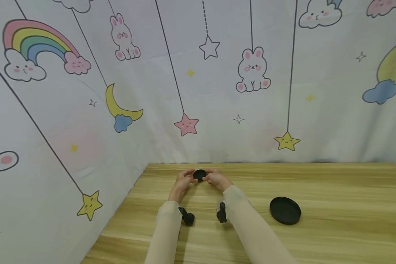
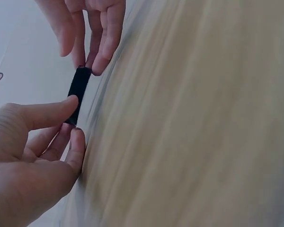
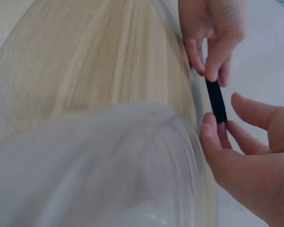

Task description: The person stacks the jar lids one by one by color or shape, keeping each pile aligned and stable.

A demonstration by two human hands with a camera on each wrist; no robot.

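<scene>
Near the far edge of the table, both hands hold a small round black disc between them. In the left wrist view the disc appears edge-on as a thin dark strip. My left hand pinches one side, its thumb pressed on the flat face and fingers at the edge. My right hand has curved fingers about the opposite edge, while its thumb stands a little off the disc in the right wrist view. What the disc is cannot be told.
A larger black shallow round dish lies on the wooden table at the right. A printed cloth wall rises behind the table. Black wrist devices hang under the forearms. Clear plastic fills the right wrist view's foreground.
</scene>
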